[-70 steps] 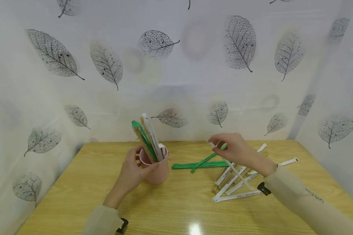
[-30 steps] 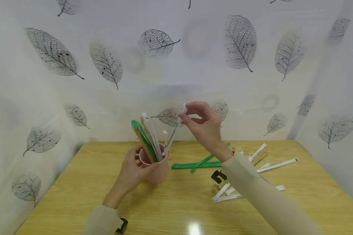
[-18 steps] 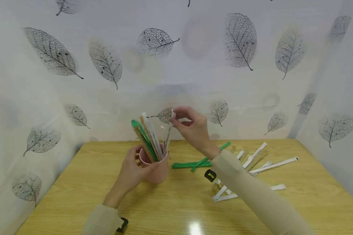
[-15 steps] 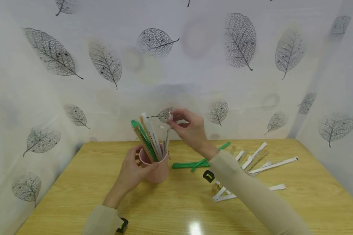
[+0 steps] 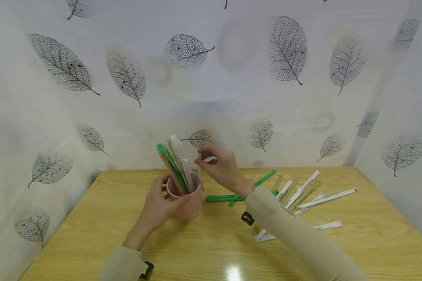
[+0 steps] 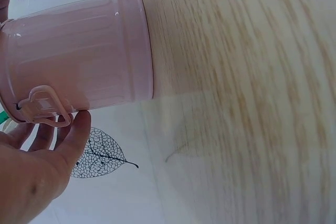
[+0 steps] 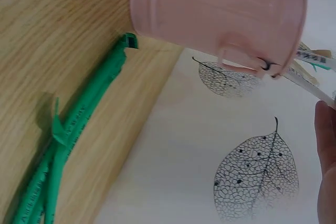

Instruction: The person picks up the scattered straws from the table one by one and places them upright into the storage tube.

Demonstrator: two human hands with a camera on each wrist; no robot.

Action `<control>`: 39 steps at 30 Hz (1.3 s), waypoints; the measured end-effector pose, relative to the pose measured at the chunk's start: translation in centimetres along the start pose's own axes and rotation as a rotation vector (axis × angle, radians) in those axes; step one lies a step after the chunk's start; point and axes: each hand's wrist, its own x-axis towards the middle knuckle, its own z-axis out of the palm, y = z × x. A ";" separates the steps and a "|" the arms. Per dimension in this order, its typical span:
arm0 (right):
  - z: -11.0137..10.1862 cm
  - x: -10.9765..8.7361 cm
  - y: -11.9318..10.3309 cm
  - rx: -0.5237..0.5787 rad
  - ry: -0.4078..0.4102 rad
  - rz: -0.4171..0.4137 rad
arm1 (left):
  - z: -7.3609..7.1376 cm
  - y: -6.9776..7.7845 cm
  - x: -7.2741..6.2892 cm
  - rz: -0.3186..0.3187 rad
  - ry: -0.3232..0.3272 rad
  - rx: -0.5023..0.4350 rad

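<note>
My left hand holds a small pink bucket upright on the table, thumb at the near rim. In the left wrist view its fingers lie beside a handle on the bucket. Green, brown and white wrapped straws lean to the left out of the bucket. My right hand pinches the top of a white wrapped straw between thumb and fingers. This straw's lower end is inside the bucket. In the right wrist view the straw slants past the rim, and only part of the hand shows.
On the wooden table, green wrapped straws lie crossed right of the bucket. Several white and brown wrapped straws are scattered farther right, partly under my right forearm. A leaf-printed white curtain stands behind and at both sides.
My right hand has carried the white straw from the pile left to the bucket, then lowered it inside. My left hand and the bucket have stayed put.
</note>
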 end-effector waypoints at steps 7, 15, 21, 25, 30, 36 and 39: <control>0.4 -0.5 0.4 0.034 -0.007 0.010 | 0.0 -0.1 -0.1 -0.003 0.001 0.002; 0.4 -0.9 0.6 0.058 -0.043 0.058 | 0.0 -0.2 -0.2 -0.009 0.005 -0.002; -0.5 -1.2 0.8 0.017 -0.039 0.041 | 0.1 -0.1 -0.2 -0.012 0.005 -0.004; -1.8 -1.4 1.3 -0.007 -0.053 0.061 | 0.0 0.0 -0.2 -0.013 0.004 -0.002; -4.4 -2.5 2.1 -0.091 -0.260 0.186 | 0.1 0.1 -0.1 -0.003 0.001 -0.001; -6.4 -4.5 2.6 -0.325 -0.797 0.188 | 0.1 0.1 -0.1 -0.002 -0.005 0.005; -6.4 -5.5 2.3 -0.418 -0.940 0.170 | 0.1 0.2 0.0 -0.007 -0.005 0.003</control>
